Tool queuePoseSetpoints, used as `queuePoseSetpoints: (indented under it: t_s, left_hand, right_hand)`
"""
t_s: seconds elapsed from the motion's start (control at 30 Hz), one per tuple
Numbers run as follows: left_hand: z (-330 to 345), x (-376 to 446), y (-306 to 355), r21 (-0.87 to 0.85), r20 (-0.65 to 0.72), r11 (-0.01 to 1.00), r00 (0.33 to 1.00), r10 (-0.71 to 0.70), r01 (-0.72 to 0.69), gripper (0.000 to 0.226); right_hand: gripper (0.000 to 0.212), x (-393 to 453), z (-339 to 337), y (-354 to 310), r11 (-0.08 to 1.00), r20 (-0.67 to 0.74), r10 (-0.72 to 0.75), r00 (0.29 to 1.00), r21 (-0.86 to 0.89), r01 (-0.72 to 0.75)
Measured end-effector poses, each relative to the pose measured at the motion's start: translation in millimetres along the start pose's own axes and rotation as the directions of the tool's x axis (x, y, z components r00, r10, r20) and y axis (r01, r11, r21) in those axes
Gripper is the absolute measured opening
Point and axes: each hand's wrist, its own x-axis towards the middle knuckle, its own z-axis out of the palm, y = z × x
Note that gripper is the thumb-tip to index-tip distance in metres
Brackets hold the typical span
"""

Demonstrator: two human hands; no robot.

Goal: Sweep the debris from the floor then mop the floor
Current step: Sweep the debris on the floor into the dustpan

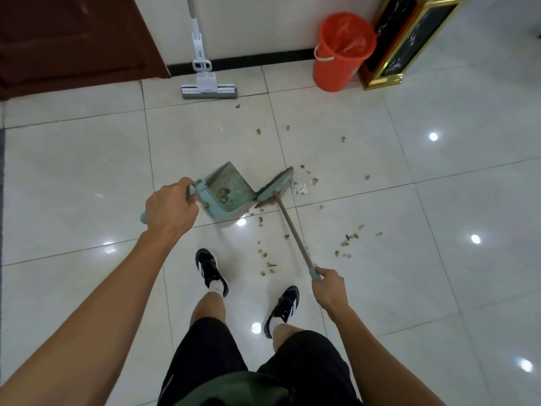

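My left hand (171, 208) grips the handle of a teal dustpan (229, 190) that rests on the white tiled floor (87, 171), with a few scraps inside it. My right hand (329, 290) grips the teal end of a broom handle. The teal broom head (275, 184) sits on the floor at the dustpan's open right edge, beside a small brown pile. Brown debris (347, 241) lies scattered to the right and in front of my feet, along with a crumpled clear wrapper (301, 188). A white sponge mop (208, 87) leans against the far wall.
An orange bucket (341, 54) with a white handle stands by the wall at the back right, next to a black and gold bin (405, 39). A dark red door (70, 39) is at the back left. My two feet in black shoes (210, 271) stand just behind the debris.
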Motion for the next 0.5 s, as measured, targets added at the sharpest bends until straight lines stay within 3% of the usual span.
queuePoseSetpoints:
  t_s: [0.27,0.5]
  left_hand:
    - [-23,66,-56,-0.039,-0.034,0.998,0.998,0.055,-0.056,0.012]
    - [-50,146,-112,-0.047,-0.039,0.993,0.994,0.105,-0.107,0.011]
  right_hand:
    - [0.051,19,37,-98,0.999,-0.049,-0.034,0.998,0.011,0.035]
    - [0.050,47,76,-204,0.990,-0.106,-0.007,0.994,0.139,0.022]
